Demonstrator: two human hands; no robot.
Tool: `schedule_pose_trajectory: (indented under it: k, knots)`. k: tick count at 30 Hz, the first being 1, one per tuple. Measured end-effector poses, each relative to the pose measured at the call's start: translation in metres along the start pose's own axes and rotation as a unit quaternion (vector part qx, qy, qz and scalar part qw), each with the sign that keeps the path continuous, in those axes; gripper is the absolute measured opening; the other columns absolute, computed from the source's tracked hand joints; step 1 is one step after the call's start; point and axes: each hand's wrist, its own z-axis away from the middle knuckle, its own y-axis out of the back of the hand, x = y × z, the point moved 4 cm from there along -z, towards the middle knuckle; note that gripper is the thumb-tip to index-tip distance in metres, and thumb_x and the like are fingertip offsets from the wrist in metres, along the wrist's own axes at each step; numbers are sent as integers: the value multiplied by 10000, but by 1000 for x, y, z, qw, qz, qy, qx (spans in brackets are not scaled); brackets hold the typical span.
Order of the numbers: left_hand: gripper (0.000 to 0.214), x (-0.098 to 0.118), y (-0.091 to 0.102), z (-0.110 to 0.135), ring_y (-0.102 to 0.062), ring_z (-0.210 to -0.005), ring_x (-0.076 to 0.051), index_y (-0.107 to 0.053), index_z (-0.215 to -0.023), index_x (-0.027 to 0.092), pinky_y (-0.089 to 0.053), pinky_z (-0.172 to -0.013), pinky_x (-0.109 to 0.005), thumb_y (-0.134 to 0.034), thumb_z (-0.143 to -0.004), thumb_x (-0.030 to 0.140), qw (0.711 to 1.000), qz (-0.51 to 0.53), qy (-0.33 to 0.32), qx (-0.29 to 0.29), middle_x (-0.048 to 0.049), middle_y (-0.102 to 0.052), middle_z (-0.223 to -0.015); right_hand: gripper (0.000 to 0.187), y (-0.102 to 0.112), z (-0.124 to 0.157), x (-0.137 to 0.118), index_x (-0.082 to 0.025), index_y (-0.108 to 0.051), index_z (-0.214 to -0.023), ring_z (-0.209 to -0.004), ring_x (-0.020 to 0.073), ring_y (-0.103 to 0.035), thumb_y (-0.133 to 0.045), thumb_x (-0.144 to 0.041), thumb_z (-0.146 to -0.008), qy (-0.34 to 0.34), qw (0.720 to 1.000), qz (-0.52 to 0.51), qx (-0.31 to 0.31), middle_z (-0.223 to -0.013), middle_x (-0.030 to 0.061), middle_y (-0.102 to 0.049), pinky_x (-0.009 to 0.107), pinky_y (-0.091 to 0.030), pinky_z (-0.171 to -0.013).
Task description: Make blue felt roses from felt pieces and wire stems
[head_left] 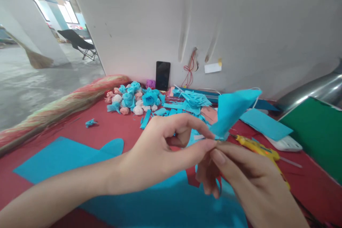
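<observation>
A piece of blue crepe paper, folded into a flared cone like a flower petal, stands up above my joined fingertips. My left hand is closed, thumb and forefinger pinching at its narrow base. My right hand is closed too, its thumb and fingers pressed together at the same base, touching the left thumb. The exact spot they grip is partly hidden by the fingers. Under both hands lies a large blue paper sheet. Close beside the right hand is a yellow glue gun.
Blue, pink and white paper flowers are heaped at the back. Cut blue strips lie beside them. A phone leans on the white panel. Another blue sheet lies left; a green board stands right.
</observation>
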Motion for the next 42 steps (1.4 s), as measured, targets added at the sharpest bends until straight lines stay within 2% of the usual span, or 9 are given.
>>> schedule_pose_trajectory:
  k: [8, 13, 16, 21, 26, 30, 37, 42]
  knots:
    - [72, -5, -2, 0, -289, -376, -41, -579, -748, 196, -277, -351, -164, -581, -757, 267, 995, 63, 74, -11, 97, -229, -449, 281, -1, -3, -4, -214, -613, -648, -478, 45, -559, -463, -247, -884, 44, 995, 82, 41, -577, -49, -624, 56, -441, -444]
    - [91, -9, -4, -1, -465, -383, -75, -578, -737, 198, -422, -403, -181, -601, -745, 286, 980, 152, 127, -23, 102, -235, -418, 260, 0, -4, -5, -240, -645, -674, -482, 37, -565, -481, -221, -874, 53, 995, 78, 42, -605, -65, -642, 47, -448, -459]
    - [78, -8, -6, -2, -521, -406, -84, -573, -714, 189, -459, -425, -174, -612, -737, 253, 972, 186, 140, -27, 107, -229, -406, 259, -2, -4, -3, -271, -673, -709, -503, 43, -578, -478, -236, -876, 42, 996, 75, 37, -622, -66, -649, 55, -455, -465]
    - [99, -6, -8, -2, -562, -429, -84, -564, -670, 180, -458, -419, -145, -590, -758, 217, 965, 214, 145, -36, 104, -243, -398, 261, -2, -4, -2, -256, -646, -630, -462, 32, -536, -505, -244, -850, 52, 993, 51, 95, -567, -77, -623, 37, -415, -426]
    - [127, -9, -6, -2, -545, -430, -92, -548, -649, 183, -465, -425, -175, -589, -755, 239, 970, 189, 146, -36, 99, -239, -412, 270, -3, -6, -1, -218, -633, -675, -516, 23, -559, -462, -230, -883, 53, 993, 97, 43, -630, -67, -645, 41, -433, -510]
    - [113, -11, -5, 0, -526, -424, -96, -552, -666, 195, -463, -433, -200, -591, -753, 256, 975, 164, 147, -37, 99, -260, -411, 275, -3, -4, 2, -200, -614, -694, -543, 38, -568, -433, -227, -900, 35, 996, 81, 19, -647, -51, -636, 70, -444, -520]
    - [96, -11, -5, 0, -565, -414, -92, -560, -696, 199, -413, -378, -135, -573, -771, 259, 972, 175, 151, -35, 107, -256, -382, 294, -2, -4, 0, -194, -585, -657, -538, 49, -558, -421, -208, -900, 35, 996, 72, 33, -615, -47, -606, 93, -439, -505]
    - [96, -10, -5, -1, -555, -419, -101, -570, -697, 197, -448, -413, -173, -582, -764, 264, 976, 161, 145, -29, 104, -243, -392, 297, -4, -7, -2, -195, -589, -660, -559, 56, -569, -420, -224, -902, 28, 997, 68, 25, -630, -38, -616, 98, -445, -511]
